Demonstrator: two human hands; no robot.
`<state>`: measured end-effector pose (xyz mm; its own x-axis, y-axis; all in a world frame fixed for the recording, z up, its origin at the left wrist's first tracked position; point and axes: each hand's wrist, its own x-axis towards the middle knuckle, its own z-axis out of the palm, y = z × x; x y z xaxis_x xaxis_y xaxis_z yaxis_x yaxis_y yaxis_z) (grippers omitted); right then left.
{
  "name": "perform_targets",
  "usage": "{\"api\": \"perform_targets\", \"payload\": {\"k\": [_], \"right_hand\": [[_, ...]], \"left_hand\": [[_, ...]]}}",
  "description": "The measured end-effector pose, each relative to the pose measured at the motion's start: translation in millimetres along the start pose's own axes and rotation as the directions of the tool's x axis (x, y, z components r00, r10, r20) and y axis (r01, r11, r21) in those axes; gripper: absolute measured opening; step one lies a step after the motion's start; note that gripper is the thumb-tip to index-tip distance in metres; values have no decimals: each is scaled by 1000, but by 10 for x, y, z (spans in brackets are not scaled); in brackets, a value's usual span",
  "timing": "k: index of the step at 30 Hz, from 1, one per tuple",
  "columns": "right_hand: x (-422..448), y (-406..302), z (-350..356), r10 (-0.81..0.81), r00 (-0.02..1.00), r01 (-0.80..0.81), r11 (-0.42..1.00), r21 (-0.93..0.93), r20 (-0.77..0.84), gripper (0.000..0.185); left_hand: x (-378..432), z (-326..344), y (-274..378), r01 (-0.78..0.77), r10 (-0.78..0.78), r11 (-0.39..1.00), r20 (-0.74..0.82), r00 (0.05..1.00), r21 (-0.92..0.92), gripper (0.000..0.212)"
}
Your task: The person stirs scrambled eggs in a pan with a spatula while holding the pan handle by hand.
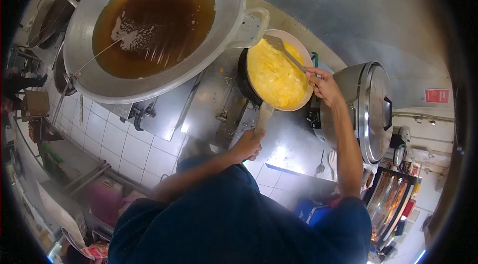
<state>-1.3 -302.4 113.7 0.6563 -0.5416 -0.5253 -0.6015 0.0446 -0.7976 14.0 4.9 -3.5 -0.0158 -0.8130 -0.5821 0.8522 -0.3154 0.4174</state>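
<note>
My left hand is closed around the pale handle of a frying pan. Yellow, partly set scrambled egg covers the pan's bottom. In my right hand is the handle of a grey slotted spatula, whose head lies over the egg at the pan's far left side. Immediately left of the pan stands a very large metal wok holding brown liquid with patches of foam. A thin rod or wire reaches from the wok's rim into the liquid.
Right of the pan stands a large lidded metal pot. A white fork-like utensil and a metal utensil lie on the steel counter near its front edge. The wok's loop handle juts close to the pan. Another person is at far left.
</note>
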Motion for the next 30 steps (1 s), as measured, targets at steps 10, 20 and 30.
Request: {"api": "perform_targets", "payload": {"k": [10, 20, 30], "right_hand": [[-5, -392, -234, -83, 951, 246, 784, -569, 296, 40], [-340, -824, -217, -114, 831, 554, 252, -794, 544, 46], [-708, -854, -494, -140, 763, 638, 1, -770, 631, 48]], "left_hand": [[33, 9, -44, -14, 21, 995, -74, 997, 99, 34], [26, 29, -76, -66, 79, 990, -100, 992, 127, 35], [20, 64, -74, -80, 100, 984, -121, 988, 162, 33]]}}
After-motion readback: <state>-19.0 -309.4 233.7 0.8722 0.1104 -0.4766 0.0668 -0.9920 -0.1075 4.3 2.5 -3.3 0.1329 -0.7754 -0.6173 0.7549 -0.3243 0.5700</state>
